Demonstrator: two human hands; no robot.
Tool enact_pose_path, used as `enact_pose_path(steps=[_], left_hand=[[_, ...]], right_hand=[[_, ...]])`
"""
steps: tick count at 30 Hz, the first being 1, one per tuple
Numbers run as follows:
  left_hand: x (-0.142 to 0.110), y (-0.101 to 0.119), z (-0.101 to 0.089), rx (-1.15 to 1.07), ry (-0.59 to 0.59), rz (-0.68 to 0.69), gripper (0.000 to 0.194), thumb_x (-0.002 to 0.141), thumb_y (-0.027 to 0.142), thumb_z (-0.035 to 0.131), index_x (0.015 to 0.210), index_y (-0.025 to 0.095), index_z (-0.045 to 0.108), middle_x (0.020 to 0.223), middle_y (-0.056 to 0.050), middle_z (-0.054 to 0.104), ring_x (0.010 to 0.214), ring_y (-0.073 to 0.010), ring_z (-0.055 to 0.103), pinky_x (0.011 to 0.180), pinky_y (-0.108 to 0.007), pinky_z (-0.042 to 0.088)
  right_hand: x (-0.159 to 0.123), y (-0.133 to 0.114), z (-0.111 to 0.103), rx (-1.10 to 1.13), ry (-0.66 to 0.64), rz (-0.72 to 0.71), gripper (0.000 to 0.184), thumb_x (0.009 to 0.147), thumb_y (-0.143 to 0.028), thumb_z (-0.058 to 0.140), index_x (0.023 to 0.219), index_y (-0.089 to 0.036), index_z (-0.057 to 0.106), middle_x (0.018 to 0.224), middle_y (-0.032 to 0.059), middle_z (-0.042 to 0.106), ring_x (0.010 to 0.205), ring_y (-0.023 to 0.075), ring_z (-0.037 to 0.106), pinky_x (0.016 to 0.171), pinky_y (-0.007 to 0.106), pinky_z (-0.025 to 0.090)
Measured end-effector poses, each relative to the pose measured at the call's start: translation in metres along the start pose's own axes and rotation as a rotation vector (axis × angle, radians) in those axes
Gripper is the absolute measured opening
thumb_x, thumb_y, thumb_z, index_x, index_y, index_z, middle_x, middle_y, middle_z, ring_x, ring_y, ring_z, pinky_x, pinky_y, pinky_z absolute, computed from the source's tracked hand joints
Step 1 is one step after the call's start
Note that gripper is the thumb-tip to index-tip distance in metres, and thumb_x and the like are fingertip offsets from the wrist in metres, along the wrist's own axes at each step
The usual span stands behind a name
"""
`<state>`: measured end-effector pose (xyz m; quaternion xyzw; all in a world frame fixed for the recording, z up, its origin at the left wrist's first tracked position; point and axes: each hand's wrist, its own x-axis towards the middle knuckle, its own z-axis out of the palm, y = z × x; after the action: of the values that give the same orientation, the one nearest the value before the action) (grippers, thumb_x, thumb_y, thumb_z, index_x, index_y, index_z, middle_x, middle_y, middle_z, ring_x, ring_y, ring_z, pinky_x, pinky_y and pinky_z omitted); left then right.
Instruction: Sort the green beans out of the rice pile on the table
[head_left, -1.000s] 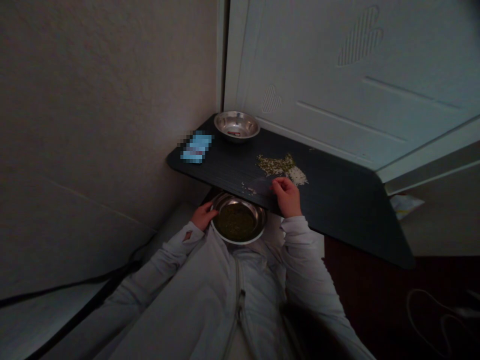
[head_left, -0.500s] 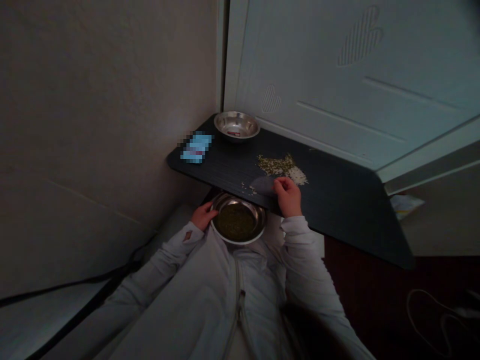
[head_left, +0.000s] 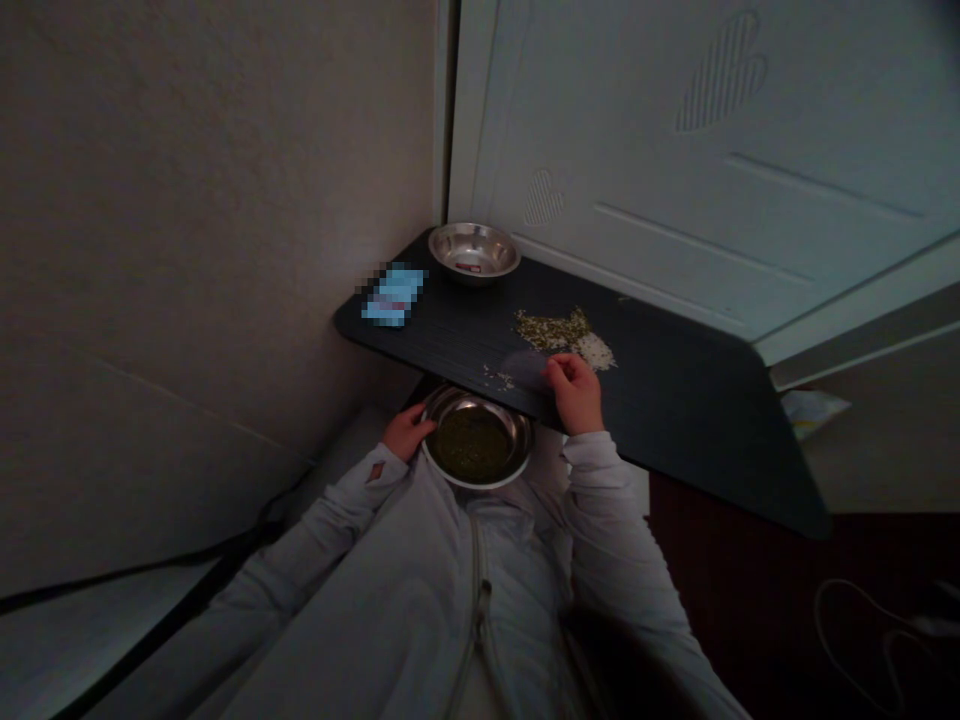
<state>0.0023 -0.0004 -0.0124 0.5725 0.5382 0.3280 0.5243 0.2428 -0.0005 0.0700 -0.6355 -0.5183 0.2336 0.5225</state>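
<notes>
My left hand point(head_left: 409, 432) is closed on the left rim of a steel bowl point(head_left: 521, 462), thumb over the edge. The bowl sits at my lap, partly under the tabletop edge, with small green grains point(head_left: 471, 445) inside that look like mung beans. Over the table's near edge, my right hand point(head_left: 577, 390) pinches a thin, greyish, see-through flat piece point(head_left: 525, 369); its exact kind is too blurred to tell. Left of it lie a few loose white grains point(head_left: 495, 377). Just beyond my fingers are a mixed green-and-white pile point(head_left: 551, 330) and a white, rice-like heap point(head_left: 595, 350).
On the dark tabletop point(head_left: 697, 430), a second steel bowl point(head_left: 474, 250) stands at the back, beside a phone-like blue-lit, pixelated rectangle point(head_left: 394, 297). A wall point(head_left: 225, 250) bounds the left and a white door point(head_left: 637, 150) the back. A pale cable point(head_left: 825, 620) lies at lower right.
The flat piece in my right hand looks fainter, and more loose white grains show at its left end. Both hands and the bowls stay in nearly the same places.
</notes>
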Motion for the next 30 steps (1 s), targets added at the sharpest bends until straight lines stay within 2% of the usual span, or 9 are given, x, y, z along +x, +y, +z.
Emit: enact_pose_path(steps=[9,17,30], left_hand=[[0.002,-0.003,0.000,0.036,-0.002,0.026,0.036,0.056,0.031,0.048,0.086,0.013,0.058,0.072,0.001,0.060,0.073,-0.0164,0.052,0.069,-0.028,0.040],[0.000,0.002,0.000,0.036,0.005,0.016,0.037,0.056,0.031,0.048,0.086,0.012,0.057,0.074,0.000,0.060,0.074,-0.0165,0.053,0.069,-0.027,0.040],[-0.002,0.007,-0.001,0.037,-0.002,0.009,0.036,0.056,0.029,0.047,0.086,0.013,0.057,0.074,0.000,0.060,0.073,-0.0160,0.052,0.069,-0.027,0.040]], right_hand=[[-0.001,0.001,0.000,0.029,-0.021,0.008,0.021,0.065,-0.036,0.046,0.071,-0.016,0.051,0.059,-0.0018,0.053,0.052,0.0084,0.045,0.052,0.022,0.036],[-0.003,-0.002,0.000,0.056,-0.065,0.008,0.020,0.065,-0.035,0.046,0.070,-0.016,0.051,0.058,-0.0022,0.052,0.052,0.0081,0.045,0.051,0.021,0.035],[-0.003,-0.004,-0.001,0.040,-0.060,0.000,0.018,0.065,-0.034,0.046,0.069,-0.017,0.050,0.056,-0.0030,0.051,0.051,0.0081,0.044,0.052,0.021,0.035]])
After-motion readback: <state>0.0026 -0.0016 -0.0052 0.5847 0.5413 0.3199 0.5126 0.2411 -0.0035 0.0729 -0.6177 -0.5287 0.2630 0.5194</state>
